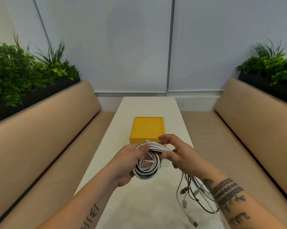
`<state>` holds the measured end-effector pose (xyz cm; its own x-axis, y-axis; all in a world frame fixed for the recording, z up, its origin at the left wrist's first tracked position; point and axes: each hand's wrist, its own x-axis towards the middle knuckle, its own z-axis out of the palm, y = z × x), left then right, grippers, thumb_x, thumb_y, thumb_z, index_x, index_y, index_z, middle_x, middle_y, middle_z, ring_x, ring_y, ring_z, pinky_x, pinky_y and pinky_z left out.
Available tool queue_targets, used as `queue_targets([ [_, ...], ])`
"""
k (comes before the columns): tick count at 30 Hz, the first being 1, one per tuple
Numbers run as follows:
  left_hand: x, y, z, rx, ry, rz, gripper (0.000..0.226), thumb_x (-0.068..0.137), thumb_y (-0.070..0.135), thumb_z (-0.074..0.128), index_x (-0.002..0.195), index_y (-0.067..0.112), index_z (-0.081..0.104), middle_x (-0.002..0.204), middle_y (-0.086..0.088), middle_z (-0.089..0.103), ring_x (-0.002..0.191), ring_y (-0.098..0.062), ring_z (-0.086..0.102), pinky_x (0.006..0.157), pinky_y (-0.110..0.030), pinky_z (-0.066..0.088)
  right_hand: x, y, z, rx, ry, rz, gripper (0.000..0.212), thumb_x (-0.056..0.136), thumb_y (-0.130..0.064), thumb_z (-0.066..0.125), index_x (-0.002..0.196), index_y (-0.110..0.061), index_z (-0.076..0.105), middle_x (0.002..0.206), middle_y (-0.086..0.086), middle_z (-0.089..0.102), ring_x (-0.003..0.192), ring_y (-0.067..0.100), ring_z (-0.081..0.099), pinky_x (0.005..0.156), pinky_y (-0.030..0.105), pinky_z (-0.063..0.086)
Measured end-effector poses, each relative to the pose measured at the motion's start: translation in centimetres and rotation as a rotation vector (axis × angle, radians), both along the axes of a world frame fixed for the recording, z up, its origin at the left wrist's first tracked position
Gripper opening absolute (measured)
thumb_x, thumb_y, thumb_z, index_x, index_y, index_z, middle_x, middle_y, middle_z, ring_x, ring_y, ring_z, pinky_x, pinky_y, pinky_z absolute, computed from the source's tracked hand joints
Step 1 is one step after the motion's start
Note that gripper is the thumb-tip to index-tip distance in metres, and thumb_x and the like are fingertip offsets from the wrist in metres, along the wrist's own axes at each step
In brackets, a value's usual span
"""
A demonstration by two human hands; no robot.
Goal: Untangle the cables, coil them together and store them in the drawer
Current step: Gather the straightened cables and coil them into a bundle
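"Where's the coil of cables (146,172)?"

"Up in the air over the middle of the table (139,212), just this side of the yellow drawer box (147,128). The left hand (129,162) grips it, thumb on top. The right hand (177,154) pinches its top strands with bent fingers."

"Is it heavy?"

"Looks light, soft and a bit springy to me, so loops could pop loose. Best to hold where they cross. The loose ends (184,203) dangle near the table's right edge."

Both arms reach forward. The left hand (128,162) curls round the cable coil (146,175), thumb on top. The right hand (178,154) pinches it between thumb and fingers.
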<state>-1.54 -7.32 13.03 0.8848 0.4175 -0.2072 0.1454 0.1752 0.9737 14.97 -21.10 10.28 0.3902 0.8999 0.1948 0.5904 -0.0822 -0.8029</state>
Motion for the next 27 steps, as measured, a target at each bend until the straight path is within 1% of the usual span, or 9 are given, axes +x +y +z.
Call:
queue_targets([
  [3,-0.1,0.4,-0.4,-0.113,-0.063,0.031,0.042,0.100,0.032,0.049,0.126,0.003,0.063,0.116,-0.025,0.069,0.103,-0.043,0.069,0.099,-0.053,0.051,0.4,0.0,-0.4,0.033,-0.028,-0.038,0.032,0.098,-0.037,0.059,0.111,-0.063,0.046,0.105,-0.029,0.059,0.064,0.000,0.056,0.061,0.024,0.045],
  [6,-0.1,0.4,-0.3,-0.261,-0.151,0.042,0.048,0.100,0.034,0.044,0.130,0.000,0.059,0.118,-0.028,0.067,0.099,-0.043,0.069,0.081,-0.045,0.058,0.6,0.0,-0.8,0.080,-0.138,-0.112,0.019,0.097,-0.051,0.049,0.111,-0.065,0.047,0.079,-0.015,0.062,0.064,0.010,0.055,0.063,0.032,0.045],
  [8,0.0,0.1,-0.2,-0.319,-0.184,0.044,0.050,0.100,0.037,0.043,0.129,0.000,0.059,0.119,-0.029,0.066,0.097,-0.042,0.069,0.075,-0.041,0.058,0.4,0.0,-1.1,0.158,-0.153,-0.145,0.028,0.094,-0.066,0.038,0.120,-0.062,0.048,0.087,-0.022,0.064,0.073,0.005,0.059,0.068,0.025,0.047],
  [10,0.4,-0.4,-0.2,-0.350,-0.217,0.084,0.053,0.098,0.040,0.044,0.127,-0.001,0.061,0.119,-0.027,0.067,0.101,-0.039,0.069,0.080,-0.040,0.058,-0.5,0.3,-1.5,0.265,-0.158,-0.187,0.038,0.096,-0.068,0.033,0.130,-0.058,0.046,0.113,-0.036,0.061,0.097,-0.008,0.059,0.086,0.015,0.046],
  [14,2.1,-2.0,-0.4,-0.436,-0.320,0.276,0.059,0.091,0.044,0.049,0.126,-0.002,0.062,0.119,-0.022,0.069,0.108,-0.032,0.068,0.086,-0.036,0.059,-3.3,1.6,-2.3,0.424,0.116,-0.307,0.034,0.104,-0.045,0.039,0.131,-0.065,0.046,0.128,-0.027,0.062,0.106,-0.002,0.062,0.095,0.022,0.049],
  [19,3.4,-4.2,-0.9,-0.422,-0.343,0.461,0.050,0.101,0.040,0.042,0.126,0.001,0.061,0.114,-0.016,0.072,0.105,-0.025,0.071,0.084,-0.037,0.060,-5.8,2.7,-3.0,0.499,0.500,-0.280,0.041,0.104,-0.033,0.047,0.139,-0.054,0.047,0.139,-0.020,0.058,0.130,0.004,0.054,0.113,0.040,0.042],
  [22,3.7,-5.2,-0.9,-0.339,-0.348,0.565,0.043,0.101,0.041,0.044,0.125,0.011,0.063,0.112,-0.006,0.074,0.103,-0.018,0.071,0.096,-0.043,0.054,-6.9,2.7,-3.6,0.483,0.696,-0.219,0.051,0.093,-0.049,0.062,0.140,-0.057,0.044,0.145,-0.017,0.053,0.135,0.007,0.050,0.116,0.043,0.037],
  [25,4.1,-5.5,-0.6,-0.222,-0.311,0.650,0.035,0.102,0.043,0.045,0.125,0.022,0.062,0.114,0.004,0.072,0.105,-0.011,0.068,0.097,-0.039,0.053,-7.7,2.1,-2.9,0.509,0.956,-0.070,0.060,0.094,-0.064,0.037,0.148,-0.037,0.042,0.148,-0.004,0.052,0.134,0.013,0.052,0.110,0.035,0.044],
  [27,4.2,-5.7,-0.8,-0.164,-0.270,0.671,0.034,0.101,0.047,0.044,0.128,0.029,0.057,0.120,0.008,0.067,0.109,-0.007,0.063,0.100,-0.038,0.050,-7.9,1.8,-2.3,0.505,0.892,-0.045,0.075,0.090,-0.073,0.031,0.150,-0.028,0.039,0.148,0.000,0.053,0.134,0.015,0.052,0.106,0.033,0.047],
])
